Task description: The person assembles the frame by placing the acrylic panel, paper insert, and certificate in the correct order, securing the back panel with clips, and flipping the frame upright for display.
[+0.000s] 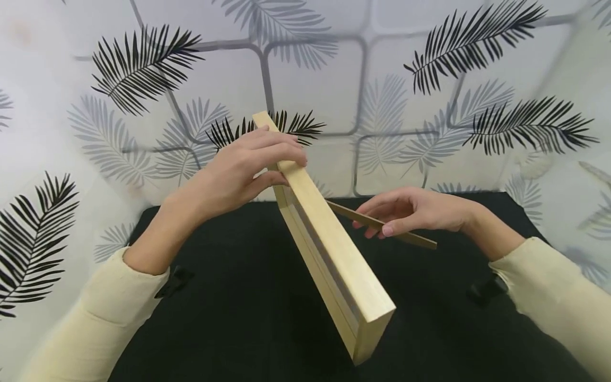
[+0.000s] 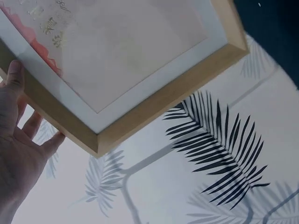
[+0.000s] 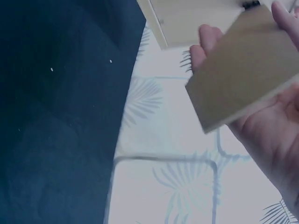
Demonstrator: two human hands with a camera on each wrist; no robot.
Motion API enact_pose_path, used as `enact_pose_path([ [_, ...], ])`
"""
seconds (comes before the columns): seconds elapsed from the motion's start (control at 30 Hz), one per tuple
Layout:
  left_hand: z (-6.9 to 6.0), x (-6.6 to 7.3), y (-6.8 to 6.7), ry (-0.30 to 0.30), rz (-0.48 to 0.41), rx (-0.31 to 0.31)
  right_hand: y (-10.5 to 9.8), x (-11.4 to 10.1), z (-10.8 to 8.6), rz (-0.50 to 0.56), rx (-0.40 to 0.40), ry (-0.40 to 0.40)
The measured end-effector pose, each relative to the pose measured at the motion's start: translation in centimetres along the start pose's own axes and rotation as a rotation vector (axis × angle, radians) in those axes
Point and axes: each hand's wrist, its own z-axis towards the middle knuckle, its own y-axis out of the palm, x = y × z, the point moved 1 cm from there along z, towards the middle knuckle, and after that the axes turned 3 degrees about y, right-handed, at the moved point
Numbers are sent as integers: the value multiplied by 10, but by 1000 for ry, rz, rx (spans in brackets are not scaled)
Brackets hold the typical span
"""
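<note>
A light wooden picture frame [image 1: 329, 233] is held upright on edge above the black table, seen mostly from its top side in the head view. My left hand [image 1: 238, 164] grips its far part, fingers over the top and thumb on the front side. In the left wrist view a white mat [image 2: 154, 81] surrounds a pale print [image 2: 131, 51] with a pink edge and gold marks. Behind the frame, my right hand [image 1: 420, 209] holds a flat brown stand leg [image 1: 414, 240] between thumb and fingers. A black fitting [image 3: 251, 4] shows by the leg's narrow end, at the frame's back [image 3: 191, 21].
A black cloth [image 1: 229, 307] covers the table under both hands. Behind and around it hangs pale fabric [image 1: 315, 79] with leaf prints and grey lines. Small dark devices [image 1: 487, 291] sit at both wrists.
</note>
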Motion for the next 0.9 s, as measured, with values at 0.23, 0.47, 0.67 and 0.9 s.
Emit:
enact_pose_path([
  [0.23,-1,11,-8,25,16,-23,5,2,0,-174,52,2],
  [0.47,-7,17,-16,6,74,-3,2,12,-4,-470,337,-110],
  [0.67,-15,19,-22,0,123,4,-4,23,-6,-695,581,-146],
  [0.9,-25,17,-25,-31,159,33,-12,27,-15,-731,658,-126],
])
